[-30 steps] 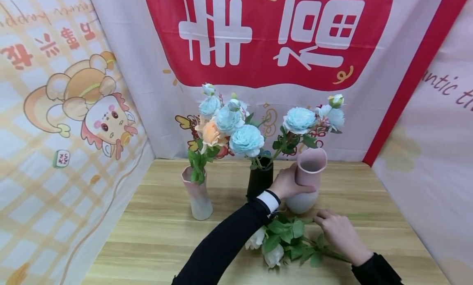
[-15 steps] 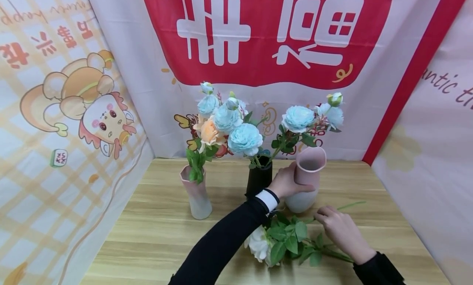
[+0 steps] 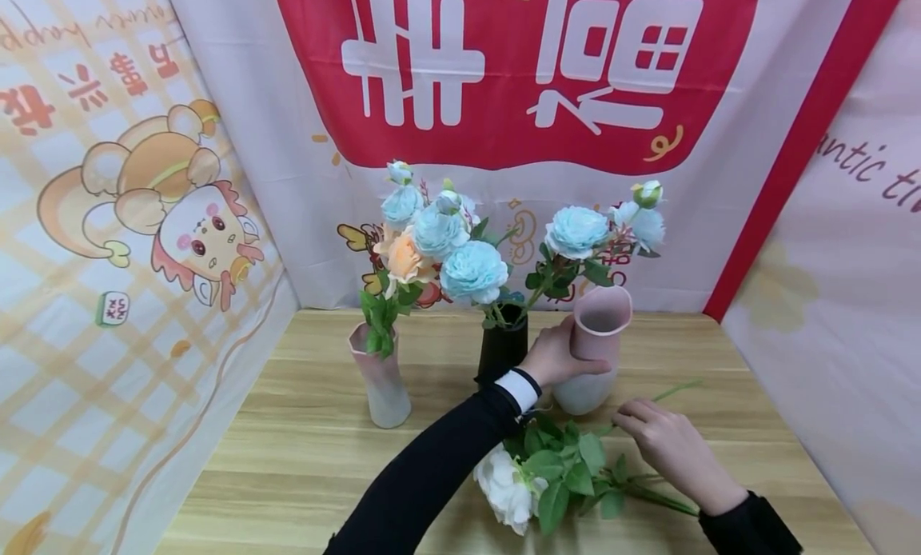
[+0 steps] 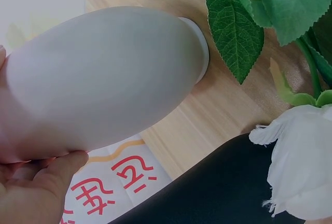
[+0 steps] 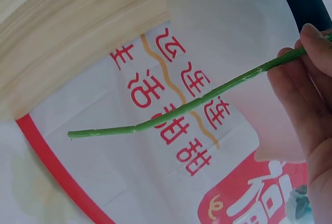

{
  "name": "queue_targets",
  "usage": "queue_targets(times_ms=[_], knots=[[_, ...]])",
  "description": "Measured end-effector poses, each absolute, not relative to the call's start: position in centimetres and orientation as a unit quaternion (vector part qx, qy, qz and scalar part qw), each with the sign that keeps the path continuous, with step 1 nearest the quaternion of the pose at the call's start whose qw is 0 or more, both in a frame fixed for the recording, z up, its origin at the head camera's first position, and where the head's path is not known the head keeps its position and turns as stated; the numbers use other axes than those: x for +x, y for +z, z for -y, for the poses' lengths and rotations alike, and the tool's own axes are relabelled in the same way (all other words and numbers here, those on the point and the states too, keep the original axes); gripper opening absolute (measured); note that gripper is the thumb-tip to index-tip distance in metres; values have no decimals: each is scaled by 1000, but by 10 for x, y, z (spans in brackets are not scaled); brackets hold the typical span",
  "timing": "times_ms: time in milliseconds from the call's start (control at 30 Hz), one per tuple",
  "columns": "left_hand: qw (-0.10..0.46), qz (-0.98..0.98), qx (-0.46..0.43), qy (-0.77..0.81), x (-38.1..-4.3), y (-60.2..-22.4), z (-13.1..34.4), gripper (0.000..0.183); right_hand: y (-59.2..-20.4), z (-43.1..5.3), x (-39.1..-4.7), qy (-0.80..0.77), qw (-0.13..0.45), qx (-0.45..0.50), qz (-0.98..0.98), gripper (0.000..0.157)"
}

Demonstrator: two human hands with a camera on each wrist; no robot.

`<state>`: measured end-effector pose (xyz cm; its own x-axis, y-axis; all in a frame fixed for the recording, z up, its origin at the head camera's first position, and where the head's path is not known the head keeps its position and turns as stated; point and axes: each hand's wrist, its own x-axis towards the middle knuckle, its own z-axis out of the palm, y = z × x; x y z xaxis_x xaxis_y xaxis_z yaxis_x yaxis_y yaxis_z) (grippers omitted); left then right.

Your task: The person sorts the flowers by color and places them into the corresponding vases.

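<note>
A pink-grey vase (image 3: 599, 345) stands near a slanting green stem (image 5: 199, 100).

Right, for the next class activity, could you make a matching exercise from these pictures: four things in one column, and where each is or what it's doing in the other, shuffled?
Column one
1. Left hand
2. Right hand
3. Black vase
4. Peach flower

Column two
A. Pinches a green stem
B. Stands between the slim vase and the rounded vase
C. Shows above the slim vase
D. Grips the rounded vase

Right pairs: 1-D, 2-A, 3-B, 4-C
</note>
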<state>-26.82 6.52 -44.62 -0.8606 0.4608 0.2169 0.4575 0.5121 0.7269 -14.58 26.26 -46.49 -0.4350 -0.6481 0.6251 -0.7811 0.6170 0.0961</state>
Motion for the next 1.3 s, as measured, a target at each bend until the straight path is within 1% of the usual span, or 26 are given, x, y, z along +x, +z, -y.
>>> queue_targets(times_ms=[233, 333, 567, 733, 867, 1100, 1200, 1300], knots=[[9, -868, 257, 424, -267, -446, -66, 88, -455, -266, -139, 121, 320, 416, 843, 56], [10, -868, 256, 425, -267, -446, -65, 88, -454, -267, -137, 124, 330, 412, 840, 53], [7, -866, 257, 428, -271, -450, -66, 87, -452, -261, -137, 160, 412, 405, 800, 43], [6, -863, 259, 434, -272, -451, -66, 86, -447, -259, -138, 180, 446, 398, 781, 40], [8, -865, 260, 429, -271, -451, -67, 88, -442, -258, -139, 197, 455, 395, 773, 38], [8, -858, 268, 438, -274, -456, -65, 89, -436, -255, -139, 228, 460, 379, 770, 38], [-13, -878, 275, 391, -277, -456, -64, 80, -434, -254, -139, 244, 464, 374, 765, 38], [-43, -894, 287, 342, -278, -455, -64, 63, -428, -255, -141, 251, 477, 358, 762, 38]])
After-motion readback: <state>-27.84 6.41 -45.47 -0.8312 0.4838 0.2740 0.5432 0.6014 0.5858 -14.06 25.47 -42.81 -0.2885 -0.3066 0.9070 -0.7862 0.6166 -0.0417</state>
